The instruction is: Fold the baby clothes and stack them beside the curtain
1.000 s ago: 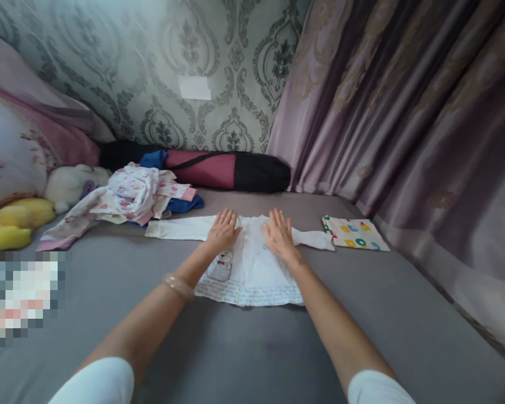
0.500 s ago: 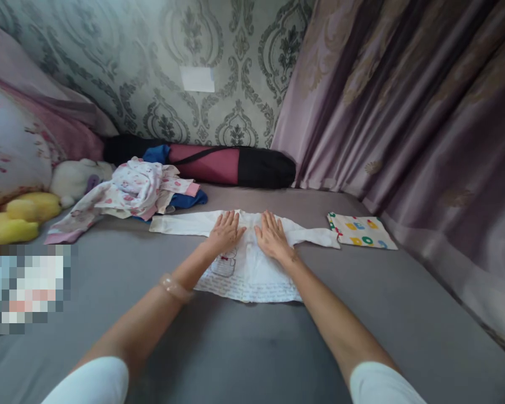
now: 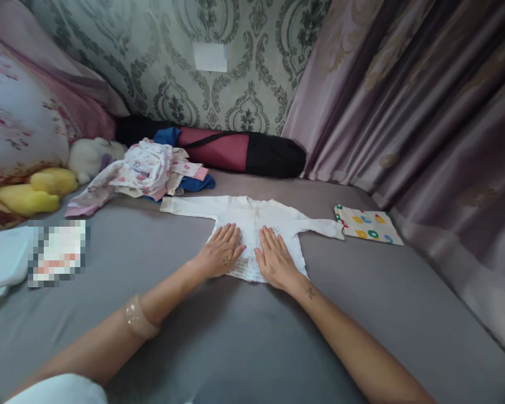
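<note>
A small white long-sleeved shirt [image 3: 252, 216] lies spread on the grey sheet with both sleeves stretched out sideways. Small lines of print run along its hem. My left hand [image 3: 222, 249] rests flat on the left half of the shirt's body, fingers pointing away from me. On the right half, my right hand [image 3: 275, 258] lies flat too, with its thumb apart. Between the two hands a strip of the shirt's front shows. The print under my left hand is mostly covered. The right cuff touches a folded cream cloth with colourful letters [image 3: 368, 225].
Crumpled children's clothes [image 3: 147, 165] are heaped at the back left. Behind them a long black and maroon bag [image 3: 219, 150] lies along the wall. Yellow [image 3: 29, 193] and white [image 3: 93, 157] plush toys, a white device [image 3: 10, 255] and a blurred packet [image 3: 59, 252] are at left. A curtain [image 3: 404, 101] hangs at right.
Both hands have slid down the shirt from near the collar towards the hem, staying flat. The view has tilted down and shifted slightly left.
</note>
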Available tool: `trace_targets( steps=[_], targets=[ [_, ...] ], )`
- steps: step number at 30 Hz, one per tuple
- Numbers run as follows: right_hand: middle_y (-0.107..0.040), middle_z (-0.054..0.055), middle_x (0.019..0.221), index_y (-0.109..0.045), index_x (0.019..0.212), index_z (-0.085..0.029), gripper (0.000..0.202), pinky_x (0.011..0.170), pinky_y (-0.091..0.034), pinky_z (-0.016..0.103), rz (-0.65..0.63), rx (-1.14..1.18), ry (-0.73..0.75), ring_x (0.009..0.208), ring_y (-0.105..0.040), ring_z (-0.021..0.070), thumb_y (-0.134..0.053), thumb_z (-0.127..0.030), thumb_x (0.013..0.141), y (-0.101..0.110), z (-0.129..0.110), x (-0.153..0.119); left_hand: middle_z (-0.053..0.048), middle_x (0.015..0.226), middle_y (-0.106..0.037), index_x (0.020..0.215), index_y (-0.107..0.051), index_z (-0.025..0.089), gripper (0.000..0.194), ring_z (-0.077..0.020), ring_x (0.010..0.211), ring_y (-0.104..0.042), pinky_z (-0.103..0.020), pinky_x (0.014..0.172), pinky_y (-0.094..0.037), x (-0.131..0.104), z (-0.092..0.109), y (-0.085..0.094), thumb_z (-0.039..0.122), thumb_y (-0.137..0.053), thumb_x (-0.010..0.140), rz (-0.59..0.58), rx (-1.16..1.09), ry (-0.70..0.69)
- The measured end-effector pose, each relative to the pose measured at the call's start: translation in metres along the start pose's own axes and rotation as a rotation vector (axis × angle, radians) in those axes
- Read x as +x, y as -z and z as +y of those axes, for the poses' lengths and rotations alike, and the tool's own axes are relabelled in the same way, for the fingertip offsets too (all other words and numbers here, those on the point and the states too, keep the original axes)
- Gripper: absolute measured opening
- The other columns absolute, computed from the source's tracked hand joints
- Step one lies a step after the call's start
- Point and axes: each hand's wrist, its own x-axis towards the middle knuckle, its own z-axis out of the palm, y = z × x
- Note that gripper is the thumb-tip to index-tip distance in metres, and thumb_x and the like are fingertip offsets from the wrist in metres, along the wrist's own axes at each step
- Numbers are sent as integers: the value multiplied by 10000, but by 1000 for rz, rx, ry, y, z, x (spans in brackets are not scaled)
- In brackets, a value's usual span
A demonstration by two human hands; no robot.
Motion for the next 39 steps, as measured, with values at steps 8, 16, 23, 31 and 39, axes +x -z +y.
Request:
trace_targets(
  steps=[8,16,23,31,39],
  targets=[
    [-174,131,1565,-253,1488,-49,616,1179,-87,442,5,17,-52,1456,-111,230,-232,-381,970,6,3,-24,-172,1526,-295,1447,-340,47,675,-265,1432,-226,-442,1159,-214,-29,-5,4,496,-205,960,-16,43,45],
    [-214,161,1549,-315,1462,-32,622,1167,-143,459,22,24,-239,1443,-169,270,-303,-387,952,-1,34,-58,-179,1515,-303,1422,-397,70,658,-279,1404,-300,-475,1119,-297,-52,-31,1,494,-264,937,-92,76,98],
    [-690,98,1137,-680,1096,-179,336,976,-447,382,312,561,-409,1077,-623,228,-489,-340,871,34,102,-25,-140,1368,-538,1289,-527,161,564,-278,1312,-449,-522,1074,-336,-8,-32,29,495,-231,944,-66,-27,141],
    [-685,210,969,-684,767,-144,110,953,-427,484,588,440,-1185,1087,-603,333,-657,-249,749,67,179,-11,-138,1346,-542,1293,-478,154,469,-213,1243,-518,-351,1039,-418,64,6,12,396,-335,917,37,-404,-219],
    [-651,212,1106,-692,929,-147,218,981,-396,505,541,428,-1227,1154,-560,348,-659,-219,726,53,175,0,-124,1182,-636,1183,-563,158,367,-227,1094,-604,-336,928,-480,95,32,2,334,-418,896,-63,-502,-284]
  ],
)
